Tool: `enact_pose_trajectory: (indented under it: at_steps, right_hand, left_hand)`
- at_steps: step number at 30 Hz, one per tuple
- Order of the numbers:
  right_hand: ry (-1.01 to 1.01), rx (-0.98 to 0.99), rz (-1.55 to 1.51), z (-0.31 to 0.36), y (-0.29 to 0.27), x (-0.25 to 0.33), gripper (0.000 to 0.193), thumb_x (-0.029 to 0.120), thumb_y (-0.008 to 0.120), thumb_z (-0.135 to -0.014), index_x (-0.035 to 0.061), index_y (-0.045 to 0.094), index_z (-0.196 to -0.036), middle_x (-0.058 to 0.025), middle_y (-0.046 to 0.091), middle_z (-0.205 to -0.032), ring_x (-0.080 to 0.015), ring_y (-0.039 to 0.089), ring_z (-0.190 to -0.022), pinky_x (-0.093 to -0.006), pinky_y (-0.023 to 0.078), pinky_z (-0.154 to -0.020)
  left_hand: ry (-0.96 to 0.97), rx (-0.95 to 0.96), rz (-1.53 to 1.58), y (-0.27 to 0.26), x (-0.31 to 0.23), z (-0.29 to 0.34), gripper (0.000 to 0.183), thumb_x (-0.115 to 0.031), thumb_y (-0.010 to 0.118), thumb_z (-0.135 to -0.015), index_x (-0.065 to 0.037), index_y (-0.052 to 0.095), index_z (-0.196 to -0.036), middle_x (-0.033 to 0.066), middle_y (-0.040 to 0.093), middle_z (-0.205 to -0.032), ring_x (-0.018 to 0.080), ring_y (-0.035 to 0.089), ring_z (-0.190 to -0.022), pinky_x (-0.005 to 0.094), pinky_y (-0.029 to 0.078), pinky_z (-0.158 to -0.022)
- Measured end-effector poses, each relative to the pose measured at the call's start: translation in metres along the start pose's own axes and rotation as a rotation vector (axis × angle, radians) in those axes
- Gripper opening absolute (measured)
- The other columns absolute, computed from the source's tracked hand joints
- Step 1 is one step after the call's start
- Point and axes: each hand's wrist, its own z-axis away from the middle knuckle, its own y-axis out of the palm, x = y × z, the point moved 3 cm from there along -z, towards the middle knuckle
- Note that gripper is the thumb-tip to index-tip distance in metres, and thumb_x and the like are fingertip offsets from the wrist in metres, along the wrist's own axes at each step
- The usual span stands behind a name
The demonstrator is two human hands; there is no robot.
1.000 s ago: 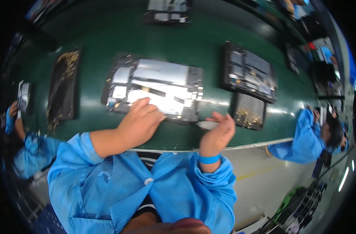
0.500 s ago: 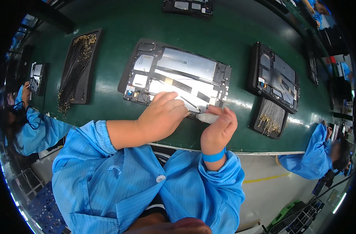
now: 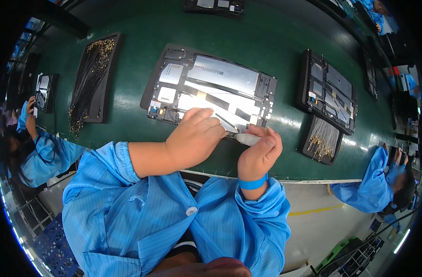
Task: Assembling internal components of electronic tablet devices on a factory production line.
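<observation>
An opened tablet (image 3: pixel 222 69) lies on a dark pad, showing its silvery inside, black ribbon strips and small boards along its sides. My left hand (image 3: pixel 195 138) rests at its near edge, fingers curled down and closed. Whatever its fingertips pinch is hidden beneath the hand. Just right of it, my right hand (image 3: pixel 261 154) is closed at the tablet's near right corner. Between its thumb and fingers sits a white, padded-looking thing (image 3: pixel 246 139) with its tip pointing at the left fingertips. A blue band (image 3: pixel 253 183) circles my right wrist.
To the left, a dark tray (image 3: pixel 99 99) holds many thin black cables with gold ends. Another opened tablet (image 3: pixel 333 90) on a pad is at right, partly over a tray of pale cables (image 3: pixel 323 138). One more tablet (image 3: pixel 215 5) lies at the far edge. Co-workers in blue sit on both sides.
Both hands keep nearly the same place and grip. The tablet sits a touch further right in the picture, and the far tablet a little further left.
</observation>
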Motion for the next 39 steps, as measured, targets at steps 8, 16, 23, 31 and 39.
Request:
enact_pose_trajectory:
  at_steps: [8, 16, 23, 31, 39]
  right_hand:
    - [0.030, -0.004, -0.006, -0.004, -0.003, 0.003, 0.019, 0.018, 0.039, -0.086, 0.0031, 0.042, -0.097, -0.0138, 0.057, -0.081, -0.0185, 0.055, -0.074, -0.0293, 0.043, -0.068]
    - [-0.235, 0.448, 0.417, -0.024, 0.023, 0.033, 0.011, 0.013, 0.052, -0.075, 0.0029, 0.054, -0.072, -0.0132, 0.054, -0.067, -0.0310, 0.052, -0.065, -0.0365, 0.042, -0.058]
    - [0.307, 0.170, 0.182, -0.037, -0.003, 0.016, 0.022, 0.022, 0.048, -0.080, 0.0009, 0.051, -0.077, -0.0131, 0.055, -0.066, -0.0284, 0.052, -0.059, -0.0364, 0.042, -0.055]
    - [1.005, 0.231, 0.119, -0.016, -0.039, -0.004, 0.052, 0.031, 0.051, -0.079, -0.0043, 0.038, -0.115, -0.0047, 0.049, -0.071, -0.0093, 0.044, -0.054, -0.0209, 0.037, -0.044]
    - [0.862, 0.424, 0.258, -0.021, -0.041, -0.019, 0.049, 0.030, 0.048, -0.081, -0.0028, 0.039, -0.116, -0.0035, 0.049, -0.069, -0.0085, 0.043, -0.051, -0.0198, 0.037, -0.045]
  left_hand:
    - [0.036, 0.044, 0.011, 0.003, -0.001, -0.006, 0.016, -0.007, 0.057, -0.064, -0.005, 0.055, -0.080, 0.0064, 0.052, -0.083, 0.0271, 0.045, -0.091, 0.0381, 0.033, -0.080]
    - [-0.008, 0.034, -0.099, 0.000, -0.002, -0.001, 0.020, -0.005, 0.057, -0.061, -0.005, 0.055, -0.081, 0.0070, 0.053, -0.084, 0.0283, 0.044, -0.094, 0.0404, 0.032, -0.082]
    - [-0.117, 0.078, -0.372, -0.033, 0.015, -0.032, 0.011, -0.002, 0.050, -0.060, -0.002, 0.053, -0.071, 0.0095, 0.052, -0.075, 0.0270, 0.047, -0.076, 0.0386, 0.037, -0.072]
    - [-1.141, -0.208, 0.864, -0.067, 0.092, 0.036, 0.049, -0.025, 0.051, -0.080, 0.009, 0.038, -0.112, 0.0162, 0.051, -0.102, 0.0193, 0.050, -0.092, 0.0276, 0.039, -0.080]
    - [-1.070, -0.266, 1.494, -0.070, 0.069, 0.035, 0.036, -0.015, 0.050, -0.079, 0.004, 0.041, -0.108, 0.0109, 0.053, -0.097, 0.0159, 0.054, -0.086, 0.0280, 0.044, -0.075]
